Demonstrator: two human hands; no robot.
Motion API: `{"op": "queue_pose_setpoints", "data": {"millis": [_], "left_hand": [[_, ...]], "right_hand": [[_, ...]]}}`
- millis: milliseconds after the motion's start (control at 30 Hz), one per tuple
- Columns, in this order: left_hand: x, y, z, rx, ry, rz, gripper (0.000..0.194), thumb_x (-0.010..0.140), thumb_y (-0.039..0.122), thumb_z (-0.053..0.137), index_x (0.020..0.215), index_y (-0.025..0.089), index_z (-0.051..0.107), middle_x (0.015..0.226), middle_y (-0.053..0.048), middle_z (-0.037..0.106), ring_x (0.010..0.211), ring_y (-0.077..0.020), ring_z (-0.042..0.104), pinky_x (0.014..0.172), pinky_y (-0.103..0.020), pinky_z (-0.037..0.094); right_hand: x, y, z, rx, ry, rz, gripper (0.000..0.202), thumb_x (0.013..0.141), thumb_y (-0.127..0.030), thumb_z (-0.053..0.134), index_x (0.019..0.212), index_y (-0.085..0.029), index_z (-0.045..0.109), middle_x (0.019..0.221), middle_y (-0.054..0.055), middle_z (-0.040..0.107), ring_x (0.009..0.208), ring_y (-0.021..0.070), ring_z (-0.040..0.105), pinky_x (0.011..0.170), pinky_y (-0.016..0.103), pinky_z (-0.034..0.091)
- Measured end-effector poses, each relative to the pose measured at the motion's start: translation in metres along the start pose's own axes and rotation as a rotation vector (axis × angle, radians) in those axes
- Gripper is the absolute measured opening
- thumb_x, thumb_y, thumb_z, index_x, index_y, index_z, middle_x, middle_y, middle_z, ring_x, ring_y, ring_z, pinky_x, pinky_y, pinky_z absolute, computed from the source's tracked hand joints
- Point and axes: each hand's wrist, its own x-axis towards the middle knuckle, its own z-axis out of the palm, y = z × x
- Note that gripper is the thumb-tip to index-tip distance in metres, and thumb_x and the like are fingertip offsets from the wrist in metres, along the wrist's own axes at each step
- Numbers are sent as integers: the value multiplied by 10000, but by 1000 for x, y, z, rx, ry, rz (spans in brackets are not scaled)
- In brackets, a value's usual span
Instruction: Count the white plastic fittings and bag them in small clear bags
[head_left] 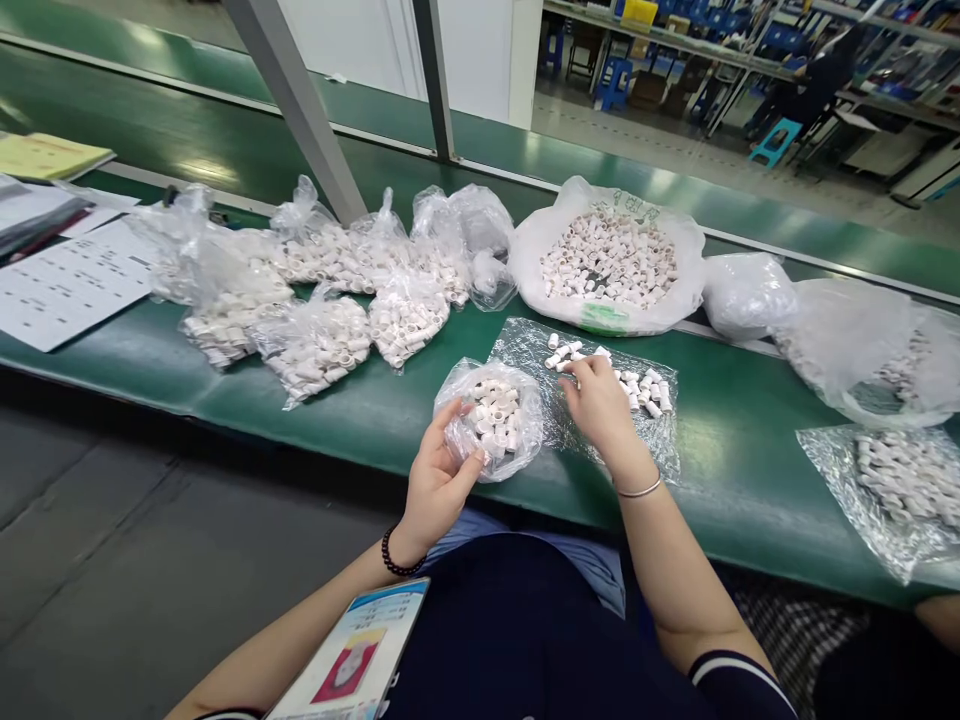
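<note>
Facing a long green counter [735, 430], spread across the view from 9 to 3 o'clock, taking the small bag [531, 430] as the centre of the dial. Seeing next, at 1 o'clock, a large open bag [534, 252], wide-mouthed and well stocked. Finding at 3 o'clock, right beside the centre, a near sheet [555, 420] of crinkled clear plastic; farther out at 3, well apart, a far sheet [836, 465] under a pile. Noting at 10 o'clock a crowd of clear filled bags [319, 345], lying against one another. Holding at the centre, by the near edge of the counter, the small bag, mouth open upward. Clasping it from 8 o'clock with the left hand [439, 470], grip pressed together on the plastic, between thumb and fingers. Reaching over the near sheet with the right hand [600, 400], fingers curled down at 2 o'clock. Cannot tell about this second grip, pinching or merely touching. Spotting, smallest of all, white pieces [649, 390], short and tubular, loose on the near sheet and heaped inside the small bag and the large open bag
</note>
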Motion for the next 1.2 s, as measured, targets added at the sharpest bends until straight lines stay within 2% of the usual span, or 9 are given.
{"op": "queue_pose_setpoints", "data": {"millis": [100,233,500,567,667,733,800,967,1200], "left_hand": [[-2,-2,-1,-3,0,2,621,850,283,685,1414,233,427,1439,-143,500,1292,-299,533,1007,-421,533],[-3,-5,0,-15,-3,15,617,850,272,686,1412,239,434,1443,-143,497,1259,-288,564,981,-396,550],[-3,-4,-2,-5,6,10,616,851,291,685,1409,241,430,1431,-140,504,1275,-294,546,968,-405,558],[-3,-4,-2,2,10,8,611,851,291,685,1405,236,434,1429,-142,504,1278,-290,543,979,-401,550],[-3,-4,-1,22,15,8,607,850,299,685,1402,232,440,1427,-143,504,1292,-290,530,995,-396,538],[-2,-4,0,23,10,1,612,849,304,686,1404,238,437,1432,-142,499,1286,-292,535,983,-395,545],[-2,-4,1,13,0,-4,613,851,301,686,1406,242,432,1436,-143,496,1264,-285,555,965,-388,556],[-1,-4,4,3,-17,2,604,859,290,682,1406,239,432,1448,-145,489,1261,-275,561,975,-376,550],[-2,0,14,-14,-35,-7,604,851,298,698,1394,241,439,1454,-130,492,1301,-288,528,1032,-407,517]], "right_hand": [[7,27,-1,-213,-130,97,214,916,-204,544,1095,-172,656,1128,150,555,1028,286,533,817,385,490],[8,32,5,-260,-277,102,243,914,-181,545,1136,-192,643,1150,149,572,1062,306,510,864,408,464],[8,29,9,-96,-224,101,288,930,-133,466,1178,-172,605,1152,152,577,1048,274,554,872,409,496],[4,31,6,155,-110,167,295,952,-213,466,1229,-193,567,1208,133,558,1031,235,573,840,381,535],[-7,31,-2,980,40,409,267,924,-345,548,1175,-257,572,1182,61,588,925,162,620,732,302,587],[-15,30,-9,1471,18,565,238,888,-370,609,1096,-253,603,1119,36,629,921,136,646,750,265,600],[-21,30,-16,1722,-33,666,205,880,-351,627,1042,-226,627,1090,48,659,982,138,660,826,259,601],[-30,18,-31,1827,-49,704,204,912,-352,580,1032,-204,650,1131,71,678,1072,166,661,949,313,573],[-29,-59,-6,1576,-192,351,346,903,-481,564,1149,-238,589,1270,68,611,1227,203,567,1100,423,441]]}}
